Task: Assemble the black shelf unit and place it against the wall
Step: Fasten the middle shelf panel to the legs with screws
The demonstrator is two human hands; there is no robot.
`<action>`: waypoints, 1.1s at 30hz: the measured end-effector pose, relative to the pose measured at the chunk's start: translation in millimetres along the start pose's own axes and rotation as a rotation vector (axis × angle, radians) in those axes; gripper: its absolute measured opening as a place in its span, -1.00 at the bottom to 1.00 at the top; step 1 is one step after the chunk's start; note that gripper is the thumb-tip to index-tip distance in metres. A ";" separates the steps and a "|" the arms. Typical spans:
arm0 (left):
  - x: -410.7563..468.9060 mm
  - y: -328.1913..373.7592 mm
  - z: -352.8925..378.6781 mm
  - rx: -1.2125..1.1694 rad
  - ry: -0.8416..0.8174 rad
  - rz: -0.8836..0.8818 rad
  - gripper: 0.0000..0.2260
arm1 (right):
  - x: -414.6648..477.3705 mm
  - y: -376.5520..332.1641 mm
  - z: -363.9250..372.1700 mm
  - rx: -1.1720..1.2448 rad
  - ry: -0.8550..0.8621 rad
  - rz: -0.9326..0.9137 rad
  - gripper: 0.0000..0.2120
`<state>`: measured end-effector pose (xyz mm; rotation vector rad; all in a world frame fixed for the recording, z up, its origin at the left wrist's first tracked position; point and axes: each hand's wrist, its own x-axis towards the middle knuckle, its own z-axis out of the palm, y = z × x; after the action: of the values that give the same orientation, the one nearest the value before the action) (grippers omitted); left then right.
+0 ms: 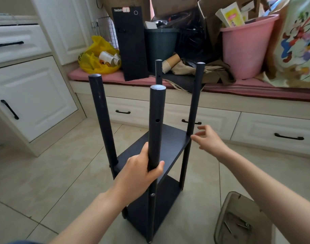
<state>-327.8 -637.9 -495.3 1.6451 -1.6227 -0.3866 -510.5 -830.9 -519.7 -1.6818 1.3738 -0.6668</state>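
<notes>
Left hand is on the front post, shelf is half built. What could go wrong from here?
1. Only the left hand grips the front post; the right hand is open and grips nothing, so the narrow shelf unit could tip or slide on the tiles.
2. The posts stand unjoined above the upper board; pulling one may strain its joint.
3. The container of loose hardware sits on the floor beside the unit and could get kicked.
</notes>
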 end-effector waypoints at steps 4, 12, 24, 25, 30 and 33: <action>-2.4 3.7 -8.3 -0.007 0.023 0.038 -0.72 | 11.4 -13.1 -15.4 -0.005 -0.035 -0.020 -0.32; -2.6 6.7 -30.8 -0.092 -0.034 -0.032 -0.74 | 15.2 -13.8 -42.1 0.036 -0.103 0.026 -0.59; 26.8 6.0 -33.5 -0.004 0.045 -0.064 -0.79 | -12.4 6.2 -76.2 0.073 -0.037 0.062 -0.55; 29.6 6.2 -32.6 -0.008 0.056 -0.068 -0.79 | -14.5 6.2 -80.0 0.072 -0.030 0.059 -0.56; 49.9 3.9 -27.0 -0.057 0.096 -0.112 -0.86 | -30.0 10.5 -96.0 0.033 0.016 0.046 -0.64; 63.5 3.7 -23.5 -0.080 0.088 -0.124 -0.89 | -41.9 15.3 -104.2 0.013 0.046 0.029 -0.70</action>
<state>-305.2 -690.1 -458.4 1.6830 -1.4277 -0.4299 -614.4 -819.8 -476.0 -1.6418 1.4208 -0.7005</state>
